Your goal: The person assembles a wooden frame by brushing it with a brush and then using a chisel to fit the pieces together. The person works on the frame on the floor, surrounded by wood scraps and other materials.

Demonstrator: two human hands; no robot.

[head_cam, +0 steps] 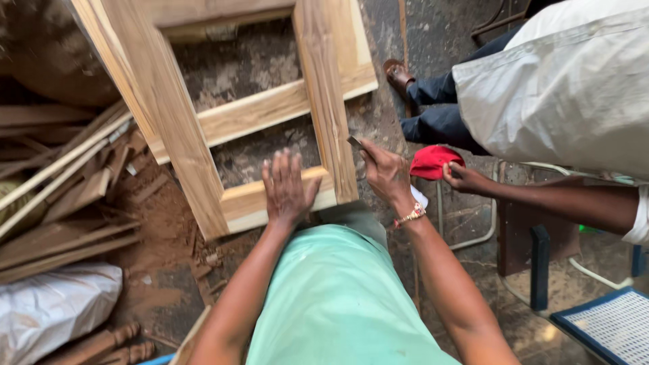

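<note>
A big wooden frame (257,115) is leaned up from the dirt floor (162,270), right in front of the person. The left hand (287,186) is laid flat on the bottom bar of the frame, with the fingers spread wide and nothing held in it. The right hand (387,172) is closed around a small metal tool (355,142), and the tip of the tool is pressed to the right post of the frame, near the bottom corner. A shiny bracelet (410,216) is worn on the right wrist. A light green shirt (338,297) is seen below the arms.

A pile of wood strips (61,182) is stacked on the left, with a white sack (54,307) under it and turned wooden legs (111,345) by the sack. On the right, a second person in a white shirt (568,81) is seen, and a red cloth (433,162) is held in that person's hand (466,179). A sandal (399,74) is worn on that person's foot. A blue chair (608,324) is stood in the lower right corner.
</note>
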